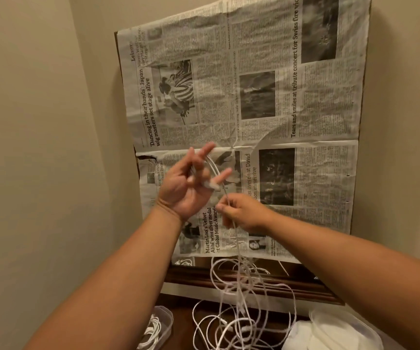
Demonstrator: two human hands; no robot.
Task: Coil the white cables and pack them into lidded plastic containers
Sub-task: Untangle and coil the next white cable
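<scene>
My left hand (pixel 186 185) is raised palm toward me with its fingers (pixel 203 151) spread and blurred, and a few turns of thin white cable (pixel 212 168) are looped around them, the cable's pale plug end lying against the base of those fingers; the hand is not clenched but hooked loosely through the loops. My right hand (pixel 241 213), just below and to the right of the left, pinches the same cable between thumb and fingertips (pixel 222 208), so it is closed on the strand. From that pinch the cable drops straight down into a loose tangle of white cable loops (pixel 241 304) piled on the dark brown wooden surface (pixel 183 317) beneath my forearms. Below and to the left of the tangle sits a clear plastic container (pixel 164 322) with coiled white cable inside it, and to the right of the tangle lies a stack of translucent white plastic lids or tubs (pixel 335 329); which of the two I cannot tell. Behind both hands, above the tangle, a large crumpled sheet of black-and-white newspaper (pixel 254 97) covers a board leaning against the beige wall (pixel 39 122), its bottom edge ending just above a dark wooden moulding (pixel 304 286)
</scene>
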